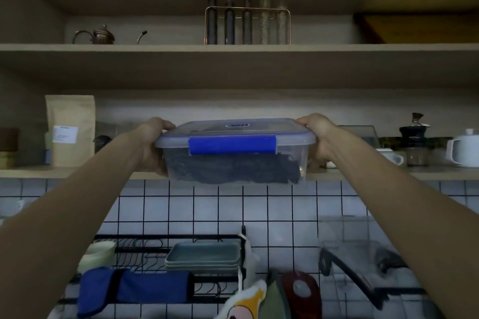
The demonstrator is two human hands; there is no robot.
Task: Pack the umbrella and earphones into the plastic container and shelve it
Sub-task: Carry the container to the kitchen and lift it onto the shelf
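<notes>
Hands (153, 142) gripping lidded container (234, 155)

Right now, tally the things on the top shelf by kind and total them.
Corked glass tubes in the wire rack: 5
Wire racks: 1
Small metal teapots: 1
Wooden boards: 1
Total: 8
A small dark curved thing beside the teapot is too unclear to name.
</notes>
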